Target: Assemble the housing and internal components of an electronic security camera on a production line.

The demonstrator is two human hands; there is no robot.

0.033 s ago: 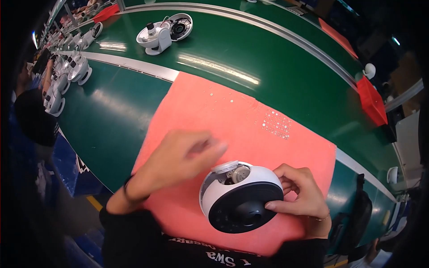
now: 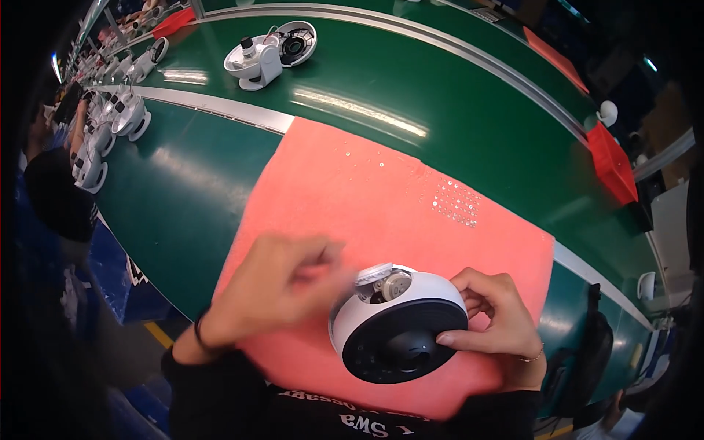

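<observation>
A round white security camera point(image 2: 405, 345) with a glossy black front rests on the pink cloth point(image 2: 323, 183) near its front edge. My right hand point(image 2: 495, 312) grips the camera's right side, thumb against the black face and fingers curled behind the white shell. On top a white cover piece point(image 2: 375, 273) stands tilted beside an opening, where a round metal part point(image 2: 397, 286) shows. My left hand point(image 2: 282, 286) hovers by the camera's upper left with its fingers bent. Motion smears its thumb and fingertips, so whether they hold anything is unclear.
Rows of small screws point(image 2: 456, 204) lie on the cloth beyond the camera. An opened white camera unit point(image 2: 253, 64) sits on the far green bench. More white units point(image 2: 128, 114) stand at the left near another person. A red bin point(image 2: 611, 165) is at the right.
My left hand has shifted a little left and nearer to me, its thumb dropping toward the camera's top left. The camera and my right hand stay almost in place.
</observation>
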